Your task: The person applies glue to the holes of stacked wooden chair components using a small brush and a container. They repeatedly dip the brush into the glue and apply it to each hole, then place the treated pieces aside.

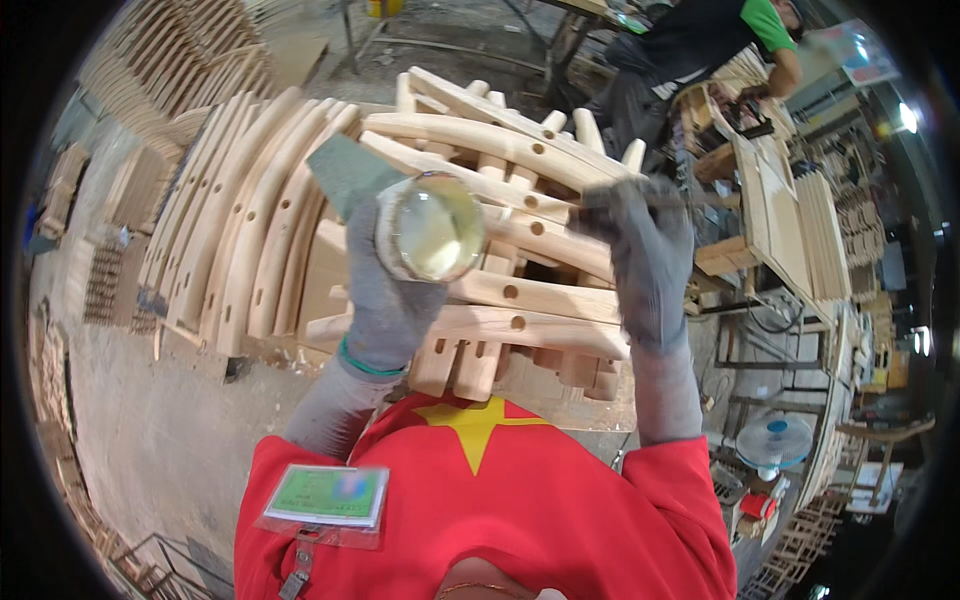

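Head: left hand [387,305] grips cup [437,235], right hand [650,255] stick [588,212], open gap above slat edges [550,297]

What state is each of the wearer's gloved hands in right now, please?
Left hand: closed around a round container with pale contents.
Right hand: closed, apparently on a thin stick-like tool; blur hides its details.

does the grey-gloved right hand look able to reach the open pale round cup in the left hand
Probably yes: nothing visible stands between the grey-gloved right hand and the open pale round cup, whose mouth faces the camera; curved pale wooden pieces seem to lie beneath.
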A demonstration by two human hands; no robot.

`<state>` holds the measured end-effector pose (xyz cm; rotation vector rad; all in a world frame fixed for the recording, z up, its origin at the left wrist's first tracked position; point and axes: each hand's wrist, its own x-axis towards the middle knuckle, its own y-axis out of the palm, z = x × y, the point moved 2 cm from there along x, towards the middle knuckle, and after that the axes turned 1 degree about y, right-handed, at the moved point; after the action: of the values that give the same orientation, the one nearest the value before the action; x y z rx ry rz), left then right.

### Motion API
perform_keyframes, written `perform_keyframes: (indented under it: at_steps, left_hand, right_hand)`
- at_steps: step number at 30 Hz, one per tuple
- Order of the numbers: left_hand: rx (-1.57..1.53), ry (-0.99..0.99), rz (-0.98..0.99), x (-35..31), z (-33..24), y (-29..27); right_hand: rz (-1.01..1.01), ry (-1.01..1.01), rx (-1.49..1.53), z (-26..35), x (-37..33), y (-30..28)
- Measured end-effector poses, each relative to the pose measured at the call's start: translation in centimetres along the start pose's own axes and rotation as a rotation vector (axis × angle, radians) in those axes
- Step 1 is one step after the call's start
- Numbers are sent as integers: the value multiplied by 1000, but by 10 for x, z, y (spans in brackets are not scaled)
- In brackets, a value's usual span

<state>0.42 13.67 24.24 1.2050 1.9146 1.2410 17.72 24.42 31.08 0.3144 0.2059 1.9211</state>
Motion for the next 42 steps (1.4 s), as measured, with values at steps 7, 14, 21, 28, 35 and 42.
perform_keyframes:
  at_steps: [7, 14, 21, 28, 35, 42]
  left_hand:
    - [-17, 3, 128, 8, -9, -24]
    - [67, -9, -29, 10, -20, -25]
    - [68, -4, -69, 11, -19, -27]
    - [72, -17, -37, 11, -21, -19]
    - [86, 1, -51, -3, -24, -5]
    - [269, 151, 102, -28, -19, 7]
  right_hand:
    - [69, 111, -601, -37, 72, -22]
    - [277, -237, -1115, -47, 74, -17]
    - [269, -218, -1110, -45, 74, -13]
    - [202, -185, -881, -50, 70, -22]
    - [158, -44, -470, 28, -2, 16]
    - [355, -205, -381, 13, -72, 26]
